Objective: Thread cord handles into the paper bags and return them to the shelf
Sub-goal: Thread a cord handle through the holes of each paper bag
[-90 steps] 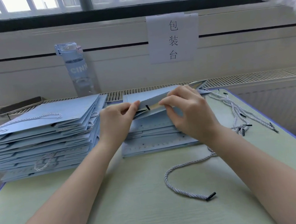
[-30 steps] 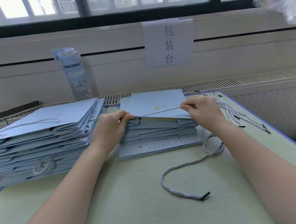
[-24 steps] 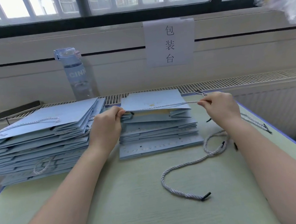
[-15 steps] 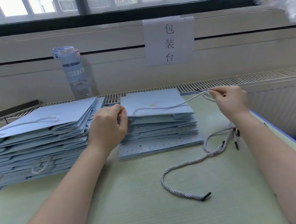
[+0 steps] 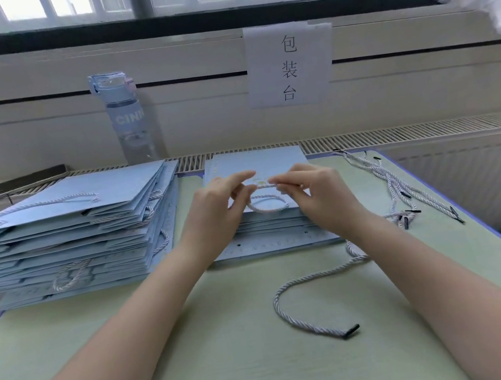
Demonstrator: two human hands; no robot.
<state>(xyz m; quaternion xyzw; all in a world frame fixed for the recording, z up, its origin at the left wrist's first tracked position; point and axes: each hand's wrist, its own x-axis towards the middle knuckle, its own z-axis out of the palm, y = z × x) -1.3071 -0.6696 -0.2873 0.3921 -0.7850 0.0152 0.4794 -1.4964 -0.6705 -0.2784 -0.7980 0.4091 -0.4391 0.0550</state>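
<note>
The table (image 5: 232, 351) carries everything. Its right edge is a risk: the spare cords (image 5: 399, 189) lie near it, and a sweep of the right forearm could drag them off.

The finished stack (image 5: 67, 233), far left, holds bags with handles already in. It is tall and fanned unevenly, and handles stick out on its right side. Another bag dropped on carelessly could probably slide the top ones, and a left elbow could snag a protruding loop.

The unthreaded stack (image 5: 268, 235) sits centre, just right of the finished one. The top bag (image 5: 258, 163) lies flat on it, under both hands. Nothing pins it, so a tug on the cord may skew or lift it, or tear the paper at a hole.

The left hand (image 5: 214, 217) pinches the working cord (image 5: 269, 208) with its index finger stretched out. The right hand (image 5: 323, 199) pinches the same cord between thumb and fingertips. The two hands are nearly touching above the bag.

The cord sags in a small loop between the hands, onto the top bag. It looks like a knot or an end being set, but this cannot be told for sure. A slip of either pinch could let the end pull back out through its hole. The holes themselves are hidden by the hands.

A loose cord (image 5: 307, 319) curls on the table under the right forearm, so the arm may catch it on moving.
</note>
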